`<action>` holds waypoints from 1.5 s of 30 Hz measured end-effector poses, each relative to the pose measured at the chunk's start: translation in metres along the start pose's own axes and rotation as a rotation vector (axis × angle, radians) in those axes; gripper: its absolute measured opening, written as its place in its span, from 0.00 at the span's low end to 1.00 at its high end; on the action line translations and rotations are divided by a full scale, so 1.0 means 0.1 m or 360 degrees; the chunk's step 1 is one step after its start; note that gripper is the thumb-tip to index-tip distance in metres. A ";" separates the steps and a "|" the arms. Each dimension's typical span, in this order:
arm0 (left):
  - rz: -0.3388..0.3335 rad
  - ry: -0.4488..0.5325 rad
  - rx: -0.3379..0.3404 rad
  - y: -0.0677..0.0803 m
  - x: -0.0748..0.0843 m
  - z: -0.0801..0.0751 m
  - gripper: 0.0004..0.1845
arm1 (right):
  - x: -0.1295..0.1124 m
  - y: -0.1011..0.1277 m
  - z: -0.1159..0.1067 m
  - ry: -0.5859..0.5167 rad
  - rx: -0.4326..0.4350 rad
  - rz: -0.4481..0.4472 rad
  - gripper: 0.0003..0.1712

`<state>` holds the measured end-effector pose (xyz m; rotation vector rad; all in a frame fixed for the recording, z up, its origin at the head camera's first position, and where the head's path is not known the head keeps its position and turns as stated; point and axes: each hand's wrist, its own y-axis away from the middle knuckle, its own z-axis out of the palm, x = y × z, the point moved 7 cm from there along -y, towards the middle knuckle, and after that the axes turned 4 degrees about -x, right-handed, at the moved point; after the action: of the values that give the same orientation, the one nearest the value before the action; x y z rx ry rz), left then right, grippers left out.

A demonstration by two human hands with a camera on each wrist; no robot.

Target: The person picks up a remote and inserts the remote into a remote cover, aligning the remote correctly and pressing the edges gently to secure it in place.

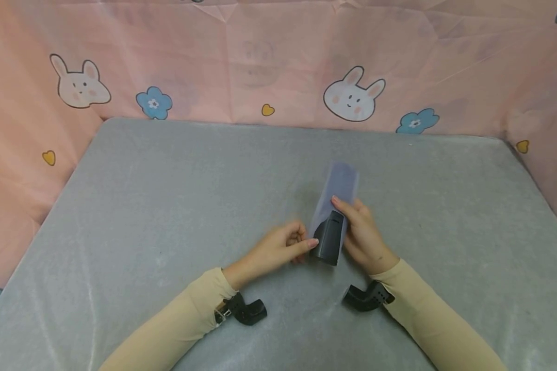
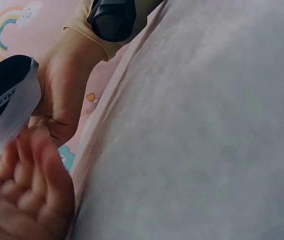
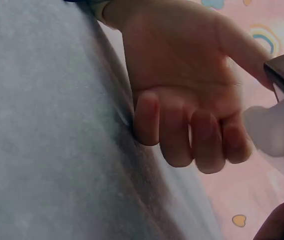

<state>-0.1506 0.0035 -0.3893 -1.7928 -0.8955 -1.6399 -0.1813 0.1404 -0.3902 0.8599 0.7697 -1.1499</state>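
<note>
A smooth black tapered object point(image 1: 329, 238) lies at the near end of a translucent bluish plastic sleeve point(image 1: 341, 180), tilted above the table. My right hand point(image 1: 364, 234) grips the sleeve from the right, thumb laid over its front and fingers behind. At the lower left corner, my left hand point(image 1: 283, 245) has its thumb on the black object while its other fingers curl beneath. In the left wrist view a small white label point(image 2: 6, 97) shows on the black object, and the left fingers are blurred close to the sleeve point(image 2: 19, 117). What those fingers touch is partly hidden.
A grey cloth-covered table point(image 1: 167, 185) spreads under both hands. Pink fabric point(image 1: 278, 56) printed with rabbits, flowers and hearts hangs behind and at the sides. Black camera mounts point(image 1: 248, 309) are strapped on both wrists over beige sleeves point(image 1: 181, 314).
</note>
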 end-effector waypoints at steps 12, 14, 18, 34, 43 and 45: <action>0.0028 0.0661 -0.0108 0.02 0.02 0.07 0.07 | 0.04 0.06 0.11 -0.0174 -0.0183 -0.0059 0.09; 0.0027 0.0696 -0.0063 0.02 0.01 0.05 0.06 | 0.06 0.08 0.14 -0.0174 -0.0243 -0.0057 0.06; 0.0023 0.0770 0.0040 0.02 -0.04 0.01 0.06 | 0.10 0.11 0.20 -0.0124 -0.0325 0.0000 0.07; 0.0096 0.0702 -0.0007 0.02 0.06 0.05 0.07 | 0.01 0.02 0.07 0.0029 -0.0069 0.0007 0.14; 0.0343 0.0593 -0.0172 0.11 0.23 0.13 0.09 | -0.18 0.02 0.05 0.0039 -0.0076 -0.0101 0.14; 0.0382 0.0595 -0.0192 0.12 0.25 0.13 0.10 | -0.21 0.03 0.07 0.0056 -0.0075 -0.0119 0.14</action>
<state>-0.1319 0.0086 -0.3652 -1.5253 -0.4067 -1.8153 -0.1829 0.1443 -0.3683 0.8196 0.8611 -1.1807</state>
